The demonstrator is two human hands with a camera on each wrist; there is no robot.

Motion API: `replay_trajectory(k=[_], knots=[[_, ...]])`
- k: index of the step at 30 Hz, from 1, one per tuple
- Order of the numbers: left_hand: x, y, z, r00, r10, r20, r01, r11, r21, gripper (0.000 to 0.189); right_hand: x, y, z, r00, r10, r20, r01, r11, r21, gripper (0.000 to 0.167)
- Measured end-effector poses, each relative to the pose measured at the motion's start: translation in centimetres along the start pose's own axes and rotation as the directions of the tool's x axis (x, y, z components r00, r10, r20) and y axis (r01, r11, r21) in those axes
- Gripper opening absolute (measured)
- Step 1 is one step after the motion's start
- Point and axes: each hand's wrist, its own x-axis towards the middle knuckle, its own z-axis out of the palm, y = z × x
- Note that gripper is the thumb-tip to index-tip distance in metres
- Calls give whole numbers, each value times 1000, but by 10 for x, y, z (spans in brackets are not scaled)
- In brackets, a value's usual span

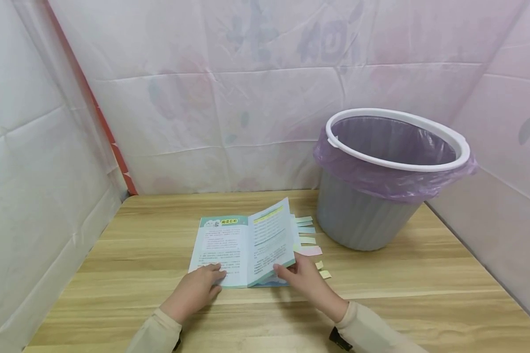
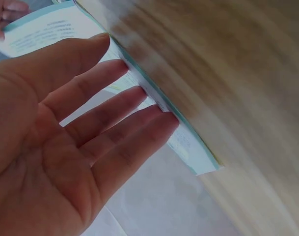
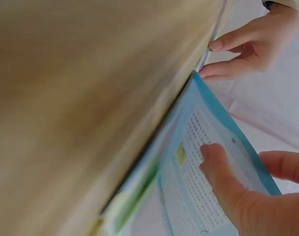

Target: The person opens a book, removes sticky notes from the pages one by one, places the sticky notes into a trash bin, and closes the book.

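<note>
An open booklet with printed text and a green top border lies on the wooden table. My left hand rests on the lower part of its left page, and the left wrist view shows that hand's fingers extended with their tips on the paper. With thumb and fingers on opposite sides, my right hand pinches the lower outer corner of a right-hand page, which is lifted and tilted. Colored sticky tabs stick out from the right edge of the pages beneath.
A grey trash bin with a white rim and purple liner bag stands behind and right of the booklet. Pale printed fabric hangs behind the table and along both sides.
</note>
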Motion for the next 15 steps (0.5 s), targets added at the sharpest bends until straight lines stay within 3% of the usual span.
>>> replay_trajectory(k=[7,15], knots=[[-5,-4,1,1000,3,-1,-3,1000,-20,32,12,-10,21,997,-69,28,72,987,-141,35],[-12,-11,-5,999,24,-46,-26,999,-47,31,13,-11,35,993,-104,64,113,982,-149,40]])
